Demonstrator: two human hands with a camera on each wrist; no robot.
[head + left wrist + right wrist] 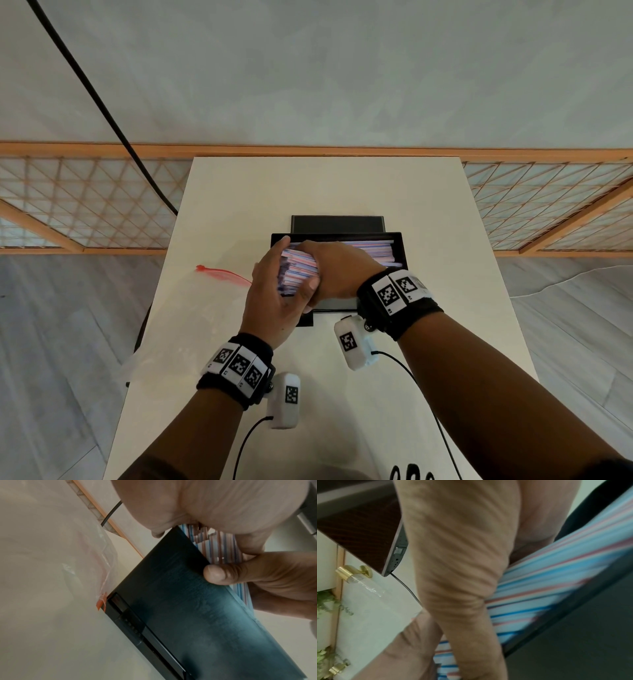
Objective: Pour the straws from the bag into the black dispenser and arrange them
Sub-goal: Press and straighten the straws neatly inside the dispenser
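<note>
Straws (298, 270), too many to count, sit in one black dispenser (400, 246) mid-table (342, 185). Left hand (274, 305) and right hand (337, 270) both clamp the bundle's left end, hiding it. One empty bag (191, 308) lies left, touching the dispenser.

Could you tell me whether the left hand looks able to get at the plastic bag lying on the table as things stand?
Probably yes: the plastic bag lies right beside the left hand with nothing between them, but that hand now grips the straws.
</note>
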